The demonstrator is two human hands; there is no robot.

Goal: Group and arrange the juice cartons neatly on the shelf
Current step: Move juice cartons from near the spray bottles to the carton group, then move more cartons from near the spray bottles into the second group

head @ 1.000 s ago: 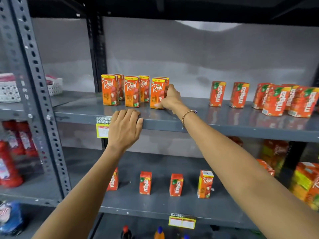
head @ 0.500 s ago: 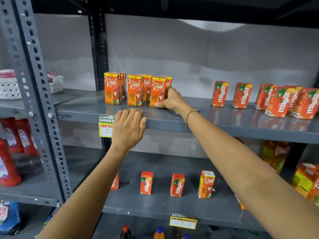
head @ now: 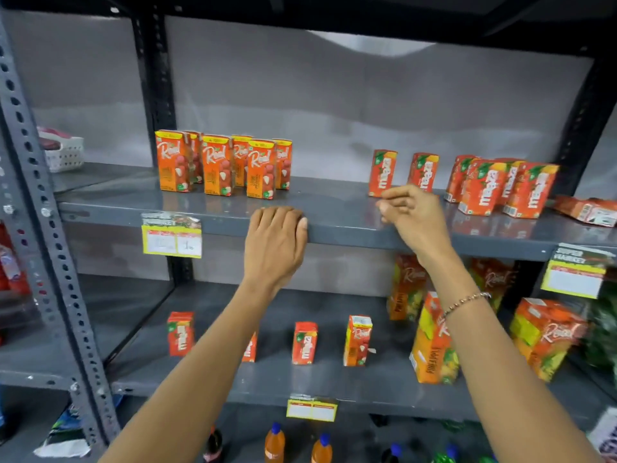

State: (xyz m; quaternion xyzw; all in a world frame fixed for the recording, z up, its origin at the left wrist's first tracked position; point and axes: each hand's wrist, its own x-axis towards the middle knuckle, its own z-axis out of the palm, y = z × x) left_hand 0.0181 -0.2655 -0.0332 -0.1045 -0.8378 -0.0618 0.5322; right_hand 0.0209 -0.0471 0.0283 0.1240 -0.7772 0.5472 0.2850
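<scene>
A: Head view, upper shelf (head: pixel 334 212). Six Real cartons (head: pixel 220 163) are packed in two rows toward the left end, presumably already grouped.

B: And the hands?

A: Left hand (head: pixel 273 242) is laid flat over the front edge, holding nothing, likely for support. Right hand (head: pixel 412 212) is loosely curled, empty, just before the nearest Maaza carton (head: pixel 382 173). Maaza cartons sit scattered toward the right end, ungrouped.
</scene>
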